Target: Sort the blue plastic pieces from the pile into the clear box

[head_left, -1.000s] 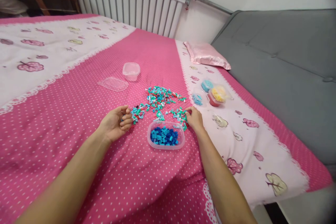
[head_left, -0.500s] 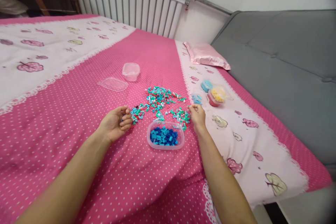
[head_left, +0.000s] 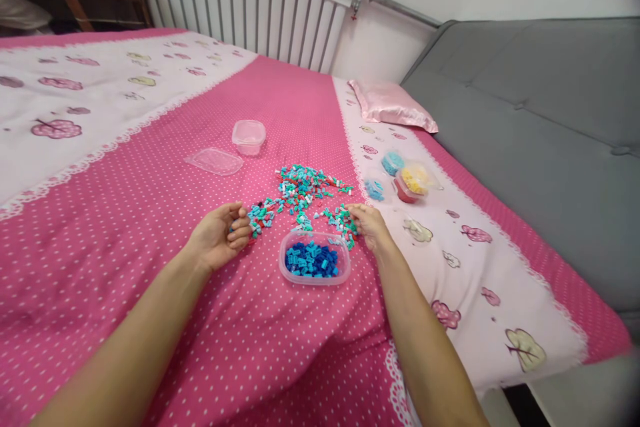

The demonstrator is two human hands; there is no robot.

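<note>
Small plastic building bricks (head_left: 301, 183) in teal, green, white and red lie in a loose pile on the pink dotted bedspread. My left hand (head_left: 223, 235) rests palm up at the pile's left edge, fingers curled in; whatever they may hold is hidden. At the right edge, my right hand (head_left: 369, 225) reaches over the green and teal bricks with its fingers drawn together at the tips. I cannot make out anything between them. Between my hands stands an uncovered clear plastic tub (head_left: 315, 279) with dark and lighter blue bricks (head_left: 313, 259) inside.
Behind the pile are a clear container (head_left: 249, 138) and a flat clear lid (head_left: 215, 161). To the right stand tubs of yellow bricks (head_left: 414, 180) and blue bricks (head_left: 393, 162), with a bag of blue pieces (head_left: 374, 189). A pink pillow (head_left: 393, 105) lies farther back.
My right hand has shifted left, from the pile's outer right edge to over its bricks. My left hand and the tub stay in place.
</note>
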